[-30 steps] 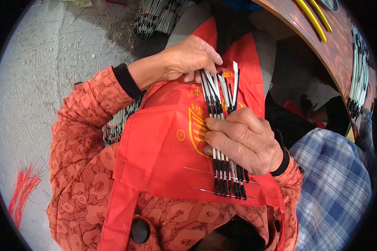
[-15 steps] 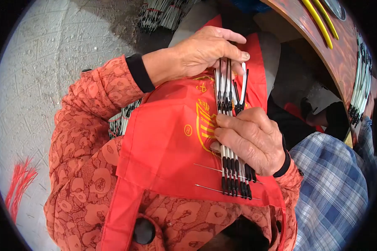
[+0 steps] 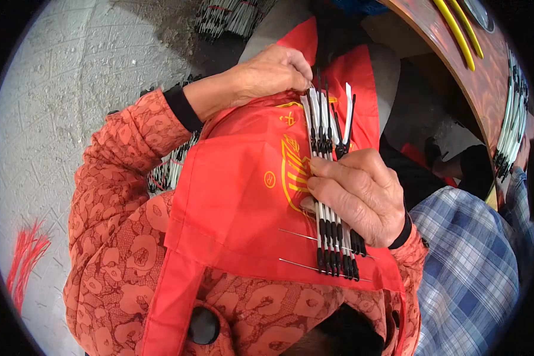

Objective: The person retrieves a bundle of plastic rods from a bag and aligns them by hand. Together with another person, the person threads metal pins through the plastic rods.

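Observation:
A row of thin black-and-white sticks [image 3: 327,216] lies over the red apron [image 3: 231,202]. Around its middle my right hand [image 3: 362,193] is closed, with the thumb on the left side. Two long thin needles [image 3: 296,233] run across the black lower ends of the row. At the upper end, the white and black tips fan apart, one white tip [image 3: 347,107] standing off to the right. My left hand [image 3: 276,71] is closed with its fingers curled down at the leftmost upper tips; its fingertips are partly hidden, so what they pinch does not show clearly.
Bundles of similar sticks [image 3: 231,18] lie on the floor at the top, with more [image 3: 175,163] beside my left arm. Red strands [image 3: 26,258] are on the floor at left. A wooden table [image 3: 436,44] bears yellow-handled pliers [image 3: 457,32] and sticks [image 3: 512,118]. A person's plaid-covered leg [image 3: 466,267] is at right.
My left hand has moved left and slightly down, from over the right-hand tips to the leftmost ones, and its fingers have curled in. My right hand keeps its hold on the sticks.

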The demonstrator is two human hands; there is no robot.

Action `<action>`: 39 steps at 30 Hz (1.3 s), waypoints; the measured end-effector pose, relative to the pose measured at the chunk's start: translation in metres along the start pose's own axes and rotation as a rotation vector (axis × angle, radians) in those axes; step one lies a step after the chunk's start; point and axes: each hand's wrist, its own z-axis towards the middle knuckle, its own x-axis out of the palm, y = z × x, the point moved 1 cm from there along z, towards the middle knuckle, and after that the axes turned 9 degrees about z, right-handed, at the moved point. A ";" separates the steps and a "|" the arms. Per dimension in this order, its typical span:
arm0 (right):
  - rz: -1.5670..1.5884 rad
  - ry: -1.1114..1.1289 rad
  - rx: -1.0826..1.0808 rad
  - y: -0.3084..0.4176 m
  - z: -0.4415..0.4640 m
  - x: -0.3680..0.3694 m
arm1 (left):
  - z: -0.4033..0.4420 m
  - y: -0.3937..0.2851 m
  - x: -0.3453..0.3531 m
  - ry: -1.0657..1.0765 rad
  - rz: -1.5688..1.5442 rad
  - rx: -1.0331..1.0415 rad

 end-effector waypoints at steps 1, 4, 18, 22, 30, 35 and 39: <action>0.001 0.000 0.001 0.000 0.000 0.000 | 0.002 0.000 0.001 0.029 0.074 0.002; 0.006 -0.005 0.000 -0.001 -0.001 0.000 | 0.002 -0.007 0.009 0.049 0.023 -0.026; 0.007 -0.009 -0.006 -0.004 -0.001 0.000 | 0.006 -0.010 0.013 0.013 -0.164 -0.013; 0.008 -0.006 0.008 -0.002 0.000 -0.002 | 0.012 -0.007 0.014 0.034 0.039 0.019; 0.006 -0.017 -0.005 -0.003 -0.001 -0.002 | 0.015 -0.003 0.008 0.140 0.390 0.091; 0.010 -0.013 -0.003 -0.002 0.000 -0.002 | 0.020 0.006 0.014 0.147 0.322 0.135; 0.003 -0.008 -0.010 -0.002 -0.001 -0.002 | 0.034 0.019 0.018 0.211 0.286 0.109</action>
